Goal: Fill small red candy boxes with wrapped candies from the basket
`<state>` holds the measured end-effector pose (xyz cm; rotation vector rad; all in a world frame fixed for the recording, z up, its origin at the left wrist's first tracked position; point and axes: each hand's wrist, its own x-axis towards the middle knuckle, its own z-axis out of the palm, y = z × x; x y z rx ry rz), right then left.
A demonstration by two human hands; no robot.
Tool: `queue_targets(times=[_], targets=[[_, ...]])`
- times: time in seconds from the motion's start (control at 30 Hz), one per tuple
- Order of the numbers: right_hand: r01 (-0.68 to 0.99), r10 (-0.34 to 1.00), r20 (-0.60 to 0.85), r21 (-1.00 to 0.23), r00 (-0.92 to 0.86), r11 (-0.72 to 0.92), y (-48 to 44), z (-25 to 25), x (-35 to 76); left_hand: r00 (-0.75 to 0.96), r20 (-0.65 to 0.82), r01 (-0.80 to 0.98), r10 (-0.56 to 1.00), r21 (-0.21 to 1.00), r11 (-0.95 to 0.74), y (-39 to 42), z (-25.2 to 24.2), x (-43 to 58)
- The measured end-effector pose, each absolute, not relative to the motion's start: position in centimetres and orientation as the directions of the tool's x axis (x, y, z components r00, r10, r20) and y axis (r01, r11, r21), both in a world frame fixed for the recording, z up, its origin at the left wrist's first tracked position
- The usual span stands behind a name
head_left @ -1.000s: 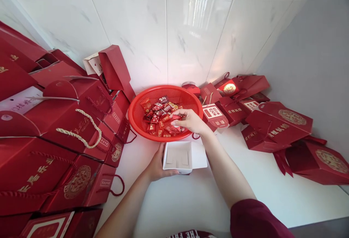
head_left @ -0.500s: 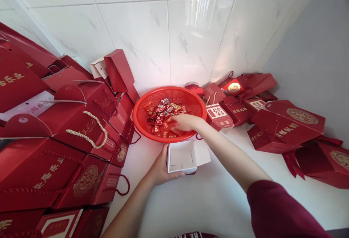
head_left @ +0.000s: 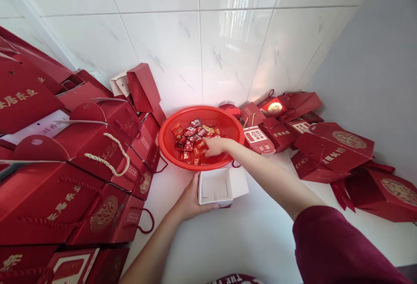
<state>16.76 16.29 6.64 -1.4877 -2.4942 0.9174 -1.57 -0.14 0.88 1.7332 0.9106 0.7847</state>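
A round red mesh basket (head_left: 228, 119) sits on the white counter against the tiled wall, holding several red-wrapped candies (head_left: 192, 136). My right hand (head_left: 215, 146) reaches into the basket with fingers curled down among the candies; what it grips is hidden. Just in front of the basket stands a small open box (head_left: 215, 186), white inside, with one flap folded out to the right. My left hand (head_left: 190, 199) holds that box at its left side, thumb along the near edge.
Stacks of red gift boxes with rope handles (head_left: 97, 145) fill the left side. More red boxes and bags (head_left: 325, 145) lie scattered at the right along the wall. A white counter (head_left: 247, 236) lies between the two piles.
My right hand, which was raised over the basket holding candy a second ago, has dropped down into the candies. The left hand keeps its hold on the open box. The view shifted slightly.
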Motion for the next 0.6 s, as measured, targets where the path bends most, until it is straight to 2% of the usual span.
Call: queue_targets(times=[0.13, 0.27, 0.33, 0.43, 0.53, 0.6], targets=[[0.446, 0.864, -0.024, -0.863, -0.503, 0.236, 14.6, 9.1, 18.7, 0.466, 0.131, 0.434, 0.875, 0.828, -0.356, -0.7, 2.3, -1.9], [0.124, 0.887, 0.107, -0.976, -0.449, 0.181, 11.1, 10.8, 19.6, 0.432, 0.235, 0.594, 0.871, 0.653, -0.471, -1.5, 4.7, -1.9], [-0.108, 0.890, 0.130, -0.990, -0.438, 0.091, 9.3, 11.1, 19.7, 0.356, 0.301, 0.652, 0.885, 0.599, -0.466, -2.0, 6.3, -1.6], [-0.386, 0.894, 0.145, -0.922, -0.424, -0.034, 7.2, 11.1, 19.7, 0.198, 0.377, 0.752, 0.905, 0.533, -0.387, -2.6, 9.2, -0.9], [-0.422, 0.891, 0.167, -0.906, -0.422, -0.030, 5.8, 11.0, 19.8, 0.116, 0.470, 0.814, 0.875, 0.459, -0.354, -2.2, 12.1, -0.5], [-0.406, 0.892, 0.185, -0.914, -0.412, 0.002, 5.2, 11.2, 19.7, 0.089, 0.466, 0.777, 0.880, 0.520, -0.354, -1.3, 13.8, -0.5]])
